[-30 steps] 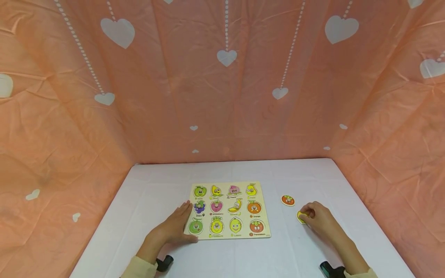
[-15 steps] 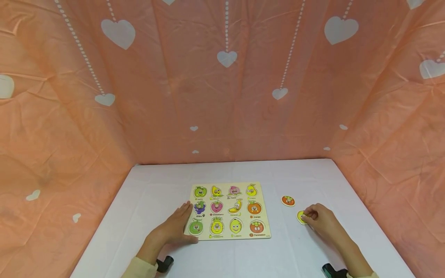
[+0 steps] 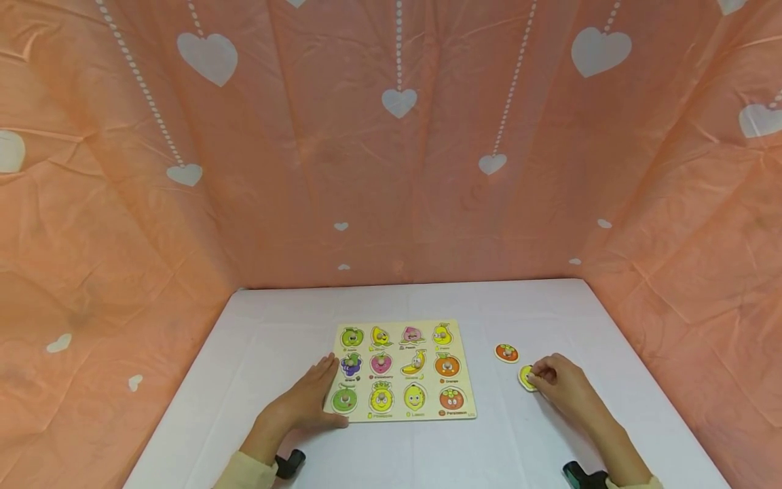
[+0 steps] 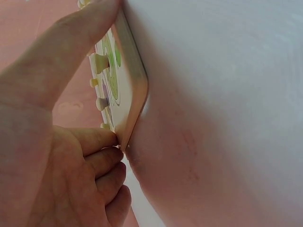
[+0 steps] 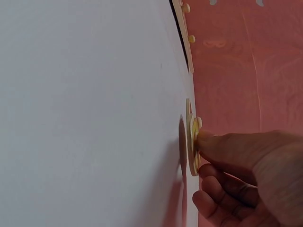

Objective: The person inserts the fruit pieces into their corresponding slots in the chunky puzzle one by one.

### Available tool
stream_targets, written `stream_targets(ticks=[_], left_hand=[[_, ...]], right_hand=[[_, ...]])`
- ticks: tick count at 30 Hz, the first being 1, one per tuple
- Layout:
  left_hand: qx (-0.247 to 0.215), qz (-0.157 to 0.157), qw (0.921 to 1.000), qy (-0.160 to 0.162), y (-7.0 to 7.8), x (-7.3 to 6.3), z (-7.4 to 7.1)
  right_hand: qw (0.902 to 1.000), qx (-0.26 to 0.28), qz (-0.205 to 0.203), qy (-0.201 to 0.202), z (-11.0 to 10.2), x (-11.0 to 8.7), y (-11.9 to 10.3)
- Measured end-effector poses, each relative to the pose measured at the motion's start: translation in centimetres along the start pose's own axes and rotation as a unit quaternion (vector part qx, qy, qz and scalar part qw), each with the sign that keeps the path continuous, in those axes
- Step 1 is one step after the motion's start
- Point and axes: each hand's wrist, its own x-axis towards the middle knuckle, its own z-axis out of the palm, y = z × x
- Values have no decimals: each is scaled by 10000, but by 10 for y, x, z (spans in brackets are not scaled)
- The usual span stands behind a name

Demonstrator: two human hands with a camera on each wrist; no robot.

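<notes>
A wooden fruit knob puzzle board (image 3: 397, 348) lies on the table, showing rows of cartoon fruits. My left hand (image 3: 308, 396) rests against its near left corner, fingers along the left edge and thumb at the front edge. In the left wrist view the thumb (image 4: 71, 42) and fingertips touch the board's rim. My right hand (image 3: 562, 384) pinches a yellow fruit puzzle piece (image 3: 526, 378) right of the board. The right wrist view shows that piece (image 5: 191, 142) edge-on, close over the table with its shadow beside it; the fingers partly hide its picture.
A red-orange fruit puzzle piece (image 3: 506, 352) with a green top lies between the board and my right hand. White cloth covers the table (image 3: 287, 312). An orange curtain (image 3: 397, 190) with white hearts rises behind and at both sides.
My right hand shifts slightly right, then back left and a little away from me, with the yellow piece following. The left hand and board stay put.
</notes>
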Motion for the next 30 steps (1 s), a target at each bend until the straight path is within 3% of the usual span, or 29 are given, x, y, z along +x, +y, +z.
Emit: stream_targets(ticks=[16,25,30], left_hand=[[49,-12,10000,-23,0,1,-1],[29,-17,10000,-18,0,1,0],[83,-41,10000,-16,0,2,1]], right_hand=[[9981,180,-519,263,14,11,-24],[9970,331,-658,247,25,19,-36],[9944,416,-939,260,30,22,-42]])
